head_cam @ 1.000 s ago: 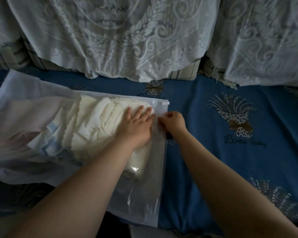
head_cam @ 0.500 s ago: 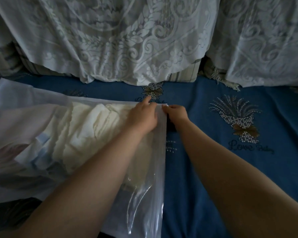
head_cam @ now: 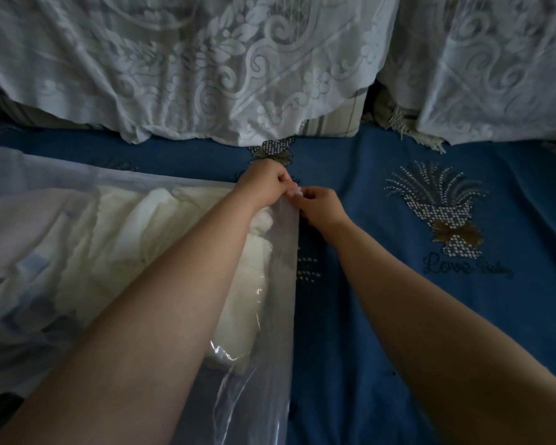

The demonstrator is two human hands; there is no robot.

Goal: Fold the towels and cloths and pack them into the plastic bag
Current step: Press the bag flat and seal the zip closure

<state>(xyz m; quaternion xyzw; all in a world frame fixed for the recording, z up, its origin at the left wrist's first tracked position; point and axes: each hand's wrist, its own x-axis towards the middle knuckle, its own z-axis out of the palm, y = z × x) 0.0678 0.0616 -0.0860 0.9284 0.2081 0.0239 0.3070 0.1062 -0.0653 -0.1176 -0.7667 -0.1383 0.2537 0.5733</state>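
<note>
Folded cream towels [head_cam: 161, 252] already inside plastic bag [head_cam: 280, 316] lying on blue bed cover [head_cam: 366, 316], both left hand [head_cam: 264, 184] and right hand [head_cam: 318, 205] pinching its far mouth corner — keep strips aligned, press firmly along edge, squeezing air out.

The left forearm covers the middle of the plastic bag [head_cam: 280, 268] and part of the cream towels [head_cam: 116, 252] inside it. Left of the left hand [head_cam: 264, 184], the bag and its folded cloths run off the picture's edge, and their colours blur through the plastic. What the fingertips of the left hand and the right hand [head_cam: 318, 207] pinch at the bag's far corner is too small to tell
</note>
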